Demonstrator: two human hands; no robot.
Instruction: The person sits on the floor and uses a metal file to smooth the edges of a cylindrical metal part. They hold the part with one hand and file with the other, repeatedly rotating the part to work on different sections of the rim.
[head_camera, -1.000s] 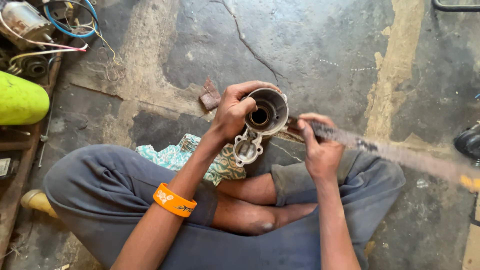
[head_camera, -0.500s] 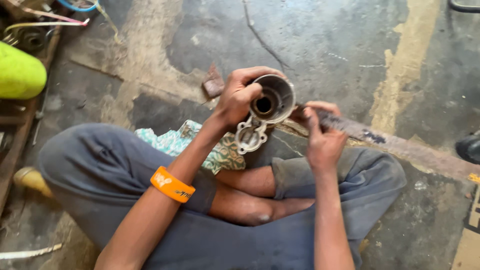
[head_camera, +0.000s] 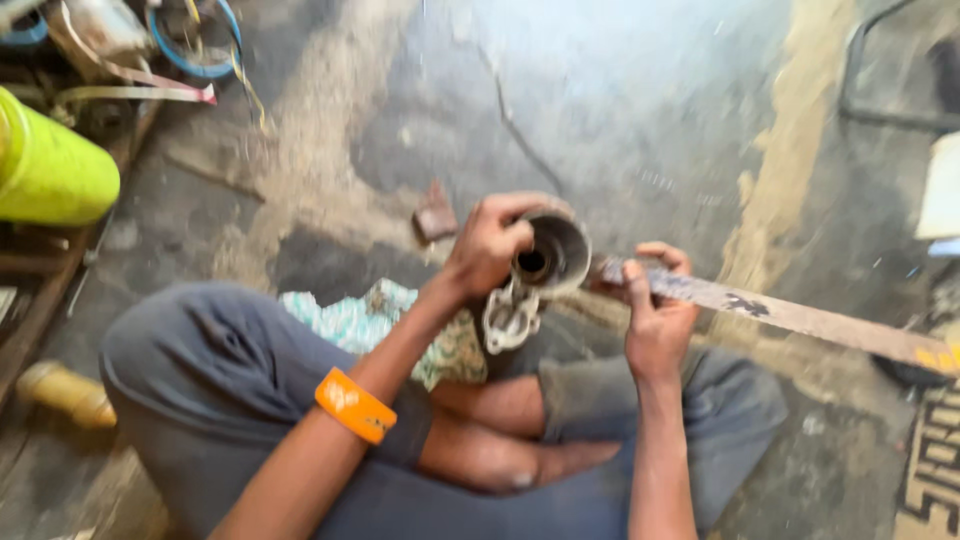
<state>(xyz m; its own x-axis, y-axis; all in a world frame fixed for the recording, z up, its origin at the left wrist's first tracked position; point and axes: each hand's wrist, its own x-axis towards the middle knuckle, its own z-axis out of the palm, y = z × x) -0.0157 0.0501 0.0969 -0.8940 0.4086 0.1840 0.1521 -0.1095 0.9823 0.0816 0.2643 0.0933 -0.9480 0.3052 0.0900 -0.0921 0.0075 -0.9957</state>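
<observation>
I sit cross-legged on a grey concrete floor. My left hand (head_camera: 488, 245), with an orange band on the wrist, grips the rim of a round grey metal housing (head_camera: 545, 265) with a central hole and a lug plate hanging below it. My right hand (head_camera: 655, 320) is closed around one end of a long flat metal bar (head_camera: 790, 315), which runs off to the right. The bar's near end meets the housing's right side. The frame is blurred.
A lime-green cylinder (head_camera: 50, 165) lies at the left edge, with wires and a blue ring (head_camera: 195, 40) above it. A patterned teal cloth (head_camera: 365, 325) lies on my left knee. A small reddish block (head_camera: 435, 215) sits on the floor behind the housing. A yellow object (head_camera: 60, 395) lies lower left.
The view has shifted and blurred. Both hands keep the same hold on the housing and the bar, with the bar still against the housing.
</observation>
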